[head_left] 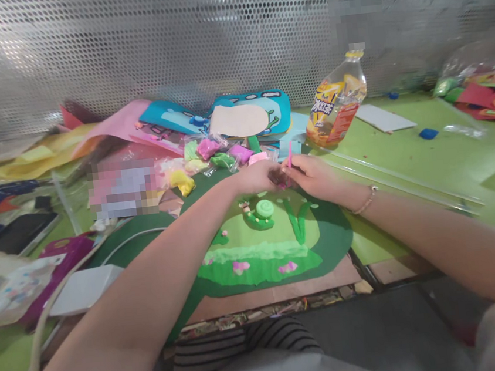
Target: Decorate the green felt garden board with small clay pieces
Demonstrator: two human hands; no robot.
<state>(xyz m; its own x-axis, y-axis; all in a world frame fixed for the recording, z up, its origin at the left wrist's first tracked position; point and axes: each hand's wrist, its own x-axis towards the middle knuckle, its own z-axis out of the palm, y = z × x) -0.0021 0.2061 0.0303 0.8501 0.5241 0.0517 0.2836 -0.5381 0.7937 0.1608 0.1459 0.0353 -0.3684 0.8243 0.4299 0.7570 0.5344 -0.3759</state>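
Note:
My right hand [314, 177] is closed around a thin pink stick [289, 154], which stands nearly upright from its fingers. My left hand [259, 176] meets it over the far edge of the picture, fingers curled; a bit of pink shows between the hands, but what the left fingers grip is hidden. Beneath them lies a green clay picture [253, 238] on dark green card [339, 235]. It bears a green snail with a spiral shell [264, 208], green stems [298, 221] and a grass strip with pink flowers [241, 267].
Bags of coloured clay [222, 160] lie behind the left hand. A tilted drink bottle [332, 106] stands behind the right. Clear rods [397, 175], a white board [384, 118], a phone [18, 233], a white box [84, 290] with a cable and blue paper pictures [281, 108] surround the work.

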